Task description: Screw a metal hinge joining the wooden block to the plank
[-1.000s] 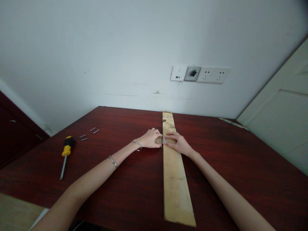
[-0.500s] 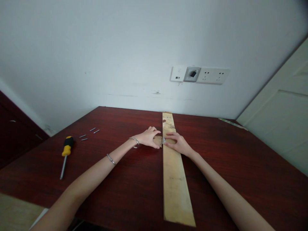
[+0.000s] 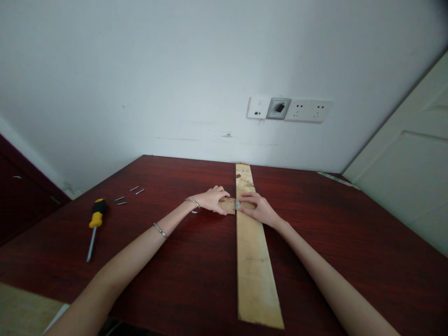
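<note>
A long pale wooden plank [image 3: 255,266] lies on the dark red table, running away from me towards the wall. Against its left edge sits a short wooden block [image 3: 228,206], and my left hand [image 3: 210,200] grips it between thumb and fingers. At the joint between block and plank is a small silvery metal bracket [image 3: 238,204]; its exact shape is too small to make out. My right hand [image 3: 261,210] rests over the plank, thumb and fingertips closed about this bracket.
On the left of the table [image 3: 168,289] lie a yellow and black screwdriver [image 3: 95,219] and several screws [image 3: 120,199]. A thin patterned strip [image 3: 338,180] lies at the back right. Wall sockets [image 3: 308,110] are above the table, and a white door [image 3: 413,154] stands at right.
My left hand has shifted slightly left along the short block, showing more of it. My right hand stays at the metal bracket.
</note>
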A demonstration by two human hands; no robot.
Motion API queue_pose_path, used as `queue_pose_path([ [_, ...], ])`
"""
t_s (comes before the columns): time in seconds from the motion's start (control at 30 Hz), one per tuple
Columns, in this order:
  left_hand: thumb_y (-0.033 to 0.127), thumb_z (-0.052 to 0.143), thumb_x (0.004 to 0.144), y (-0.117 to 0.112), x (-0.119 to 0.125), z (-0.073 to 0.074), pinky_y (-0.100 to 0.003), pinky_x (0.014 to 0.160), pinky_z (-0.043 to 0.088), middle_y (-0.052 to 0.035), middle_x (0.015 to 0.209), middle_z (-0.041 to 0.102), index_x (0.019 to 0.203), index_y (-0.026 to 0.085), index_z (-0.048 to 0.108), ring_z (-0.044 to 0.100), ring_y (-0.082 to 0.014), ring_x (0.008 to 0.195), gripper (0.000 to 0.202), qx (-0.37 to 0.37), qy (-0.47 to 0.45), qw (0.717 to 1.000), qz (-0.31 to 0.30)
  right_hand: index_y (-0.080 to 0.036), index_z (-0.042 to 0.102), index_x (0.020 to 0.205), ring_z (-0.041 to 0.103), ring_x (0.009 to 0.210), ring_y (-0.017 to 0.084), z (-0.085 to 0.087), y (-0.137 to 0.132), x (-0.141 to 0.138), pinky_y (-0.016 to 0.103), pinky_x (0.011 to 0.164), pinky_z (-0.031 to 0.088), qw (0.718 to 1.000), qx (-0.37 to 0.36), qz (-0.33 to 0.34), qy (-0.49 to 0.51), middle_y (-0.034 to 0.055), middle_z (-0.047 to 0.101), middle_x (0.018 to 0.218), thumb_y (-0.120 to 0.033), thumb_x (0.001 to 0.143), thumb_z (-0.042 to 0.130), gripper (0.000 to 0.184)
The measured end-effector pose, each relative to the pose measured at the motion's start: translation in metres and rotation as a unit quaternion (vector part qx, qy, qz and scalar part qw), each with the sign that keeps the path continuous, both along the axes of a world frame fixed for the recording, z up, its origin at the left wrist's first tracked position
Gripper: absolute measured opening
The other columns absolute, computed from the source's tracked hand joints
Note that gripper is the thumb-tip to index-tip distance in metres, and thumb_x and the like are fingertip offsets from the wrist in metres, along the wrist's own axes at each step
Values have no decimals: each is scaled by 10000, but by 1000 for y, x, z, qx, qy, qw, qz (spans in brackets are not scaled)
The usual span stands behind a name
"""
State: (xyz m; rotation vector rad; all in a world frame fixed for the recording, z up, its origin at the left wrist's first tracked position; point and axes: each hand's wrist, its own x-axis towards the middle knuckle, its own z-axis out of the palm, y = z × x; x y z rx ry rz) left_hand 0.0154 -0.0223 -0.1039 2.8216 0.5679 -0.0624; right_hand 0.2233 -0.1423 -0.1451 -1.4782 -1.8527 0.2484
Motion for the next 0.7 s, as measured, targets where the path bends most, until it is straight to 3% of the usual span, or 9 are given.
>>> queue_pose_path([
  [0.7, 536, 694, 629, 5, -2, -3, -370, 934, 350, -81, 1139, 461, 1232, 200, 515, 394, -270, 1072, 713, -16, -16, 1000, -14, -219, 699, 1019, 583, 1063, 240, 2, -2, -2, 415, 975, 449, 1000, -2, -5, -9, 90, 623, 1138, -404, 743, 669, 334],
])
